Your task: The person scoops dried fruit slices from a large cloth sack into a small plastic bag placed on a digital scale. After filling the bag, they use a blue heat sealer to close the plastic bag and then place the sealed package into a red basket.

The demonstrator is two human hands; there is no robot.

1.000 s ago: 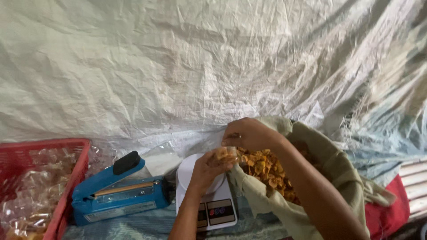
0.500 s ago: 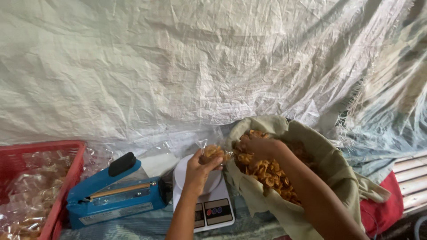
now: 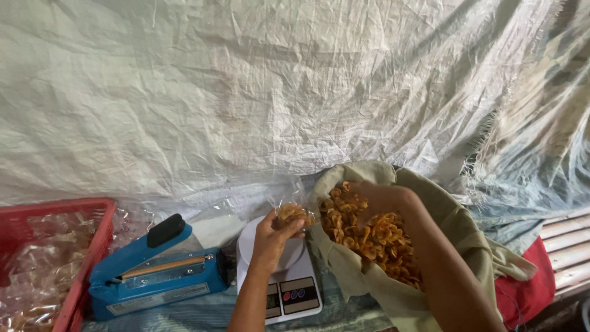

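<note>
Left hand (image 3: 273,237) grips small clear bag (image 3: 291,209) of chips.

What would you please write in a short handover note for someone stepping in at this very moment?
Left hand: holds a small clear plastic bag partly filled with golden chips above the white digital kitchen scale.
Right hand: down in the open beige cloth sack of chips.
Nearby: blue impulse heat sealer, shut, left of the scale; red plastic crate with clear packets at far left.
Done: bag partly filled.
Left: bag is unsealed and not resting on the scale.
</note>
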